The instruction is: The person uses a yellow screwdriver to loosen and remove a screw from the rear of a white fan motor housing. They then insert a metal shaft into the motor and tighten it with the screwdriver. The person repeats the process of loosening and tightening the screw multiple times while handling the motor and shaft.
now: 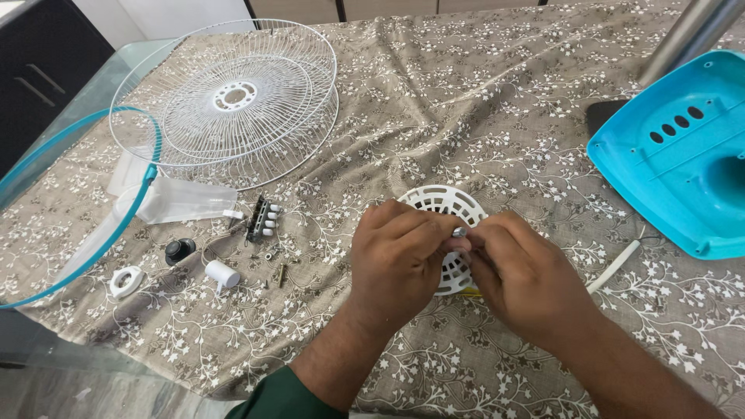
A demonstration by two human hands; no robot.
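White slotted plastic, a round vented cover (444, 203), lies on the desk (497, 101) near the middle of its front edge, partly hidden under two bare hands. The left hand (400, 252) and the right hand (516, 268) meet directly over the cover, fingertips pressed together. Both grips are closed on a small metal part (459, 231), pinched between thumbs and forefingers of both hands; the part is too small to identify further. A sliver of yellow shows beneath the hands at the cover's near rim.

A grey-brown cloth with a white floral print covers the desk. Toward the far left corner rests a white wire fan guard (233, 101), lying flat. A turquoise ring (147, 167) overlaps the guard's left side and overhangs the left edge of the desk. Just beside the ring lies a clear fan blade (182, 200). Near the front left corner sit small pieces, well apart from the hands: a black push-button switch block (261, 218), a black knob (179, 250), a white cap (222, 273), a white ring nut (126, 281), and loose screws (279, 271). At the right edge sits a turquoise plastic housing (683, 155), with a white cable (615, 265) just in front of it.
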